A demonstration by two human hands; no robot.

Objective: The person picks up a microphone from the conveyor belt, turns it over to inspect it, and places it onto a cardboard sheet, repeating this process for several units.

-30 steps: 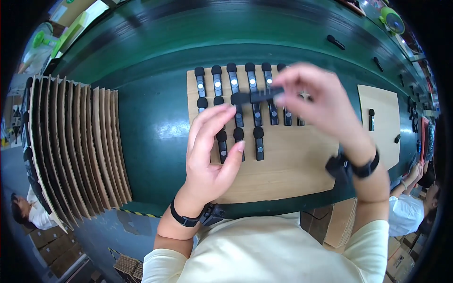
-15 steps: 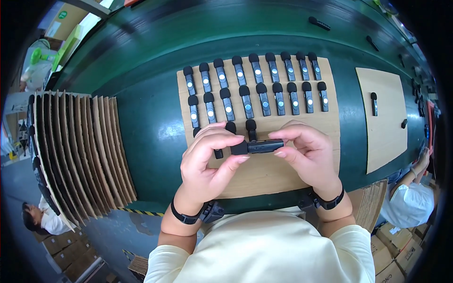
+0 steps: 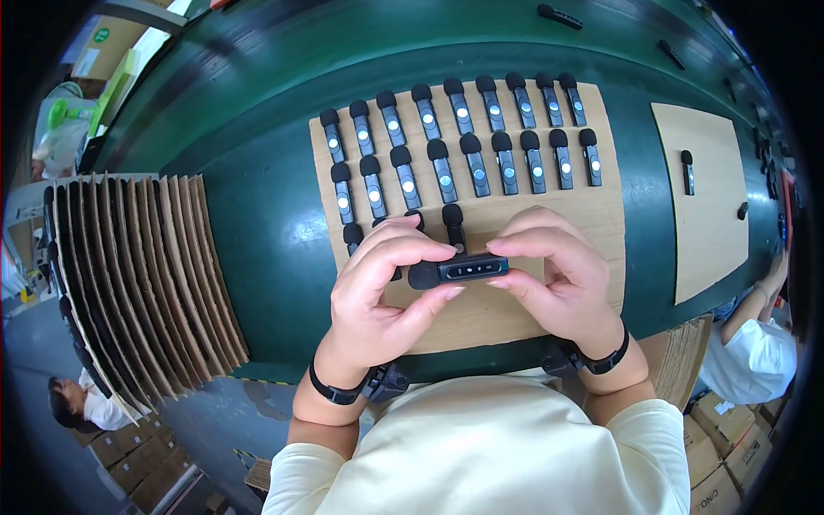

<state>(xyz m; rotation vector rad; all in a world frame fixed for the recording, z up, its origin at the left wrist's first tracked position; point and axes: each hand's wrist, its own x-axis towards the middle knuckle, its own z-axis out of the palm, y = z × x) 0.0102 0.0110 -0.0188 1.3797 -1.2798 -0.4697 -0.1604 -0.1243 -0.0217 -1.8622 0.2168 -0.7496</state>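
Since the earlier frame, we note the black clip microphone [image 3: 457, 270] has been turned so its small buttons face up. Our left hand [image 3: 378, 296] pinches its foam end; our right hand [image 3: 558, 275] pinches the other end. It is held level just above the near edge of the brown board [image 3: 592, 215], below two full rows of microphones [image 3: 459, 137].
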